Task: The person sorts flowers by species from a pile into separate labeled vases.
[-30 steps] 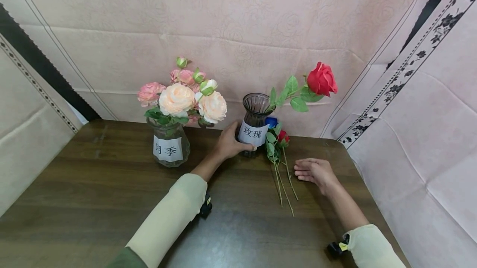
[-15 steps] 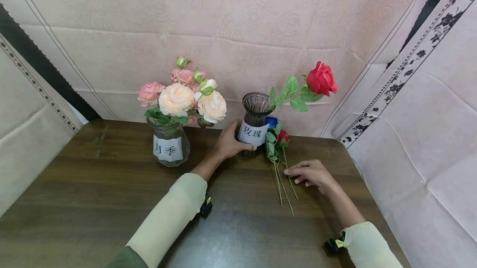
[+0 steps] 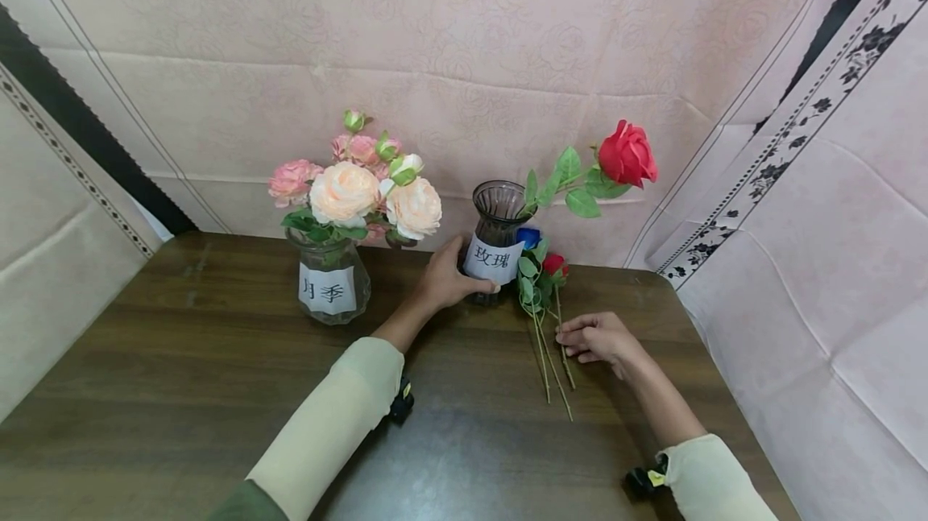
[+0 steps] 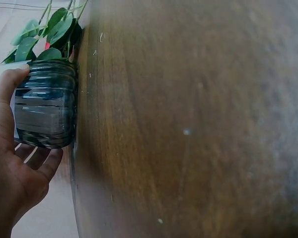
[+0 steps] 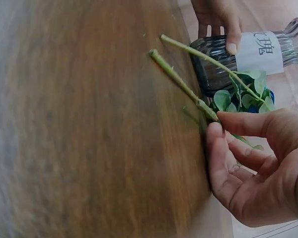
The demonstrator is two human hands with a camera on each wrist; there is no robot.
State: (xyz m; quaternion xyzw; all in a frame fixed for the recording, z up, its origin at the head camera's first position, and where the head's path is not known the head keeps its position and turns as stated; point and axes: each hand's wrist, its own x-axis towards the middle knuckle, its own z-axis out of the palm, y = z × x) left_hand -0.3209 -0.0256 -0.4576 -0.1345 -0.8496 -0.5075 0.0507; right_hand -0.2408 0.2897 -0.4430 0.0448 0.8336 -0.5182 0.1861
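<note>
My left hand (image 3: 445,278) grips the side of a dark ribbed glass vase (image 3: 497,227) bearing a white label with Chinese characters. Its thumb lies at the label, and the left wrist view shows fingers curled around the vase base (image 4: 44,111). One tall red rose (image 3: 627,155) leans out of the vase to the right. Beside the vase lie a blue rose (image 3: 528,237), green leaves, and a smaller red rose (image 3: 555,265), stems toward me. My right hand (image 3: 600,340) pinches the smaller red rose's stem between thumb and fingers; the cut stem end (image 5: 181,79) sticks out past them.
To the left stands a clear glass vase (image 3: 326,258), also labelled, full of pink and peach flowers (image 3: 344,192). Everything rests on a dark wooden table (image 3: 181,392). A pale patterned cloth (image 3: 464,46) hangs behind it, with more cloth at both sides.
My right hand has moved left from beside the stems and now pinches the smaller red rose's stem. That rose has shifted slightly right. My left hand stays on the vase.
</note>
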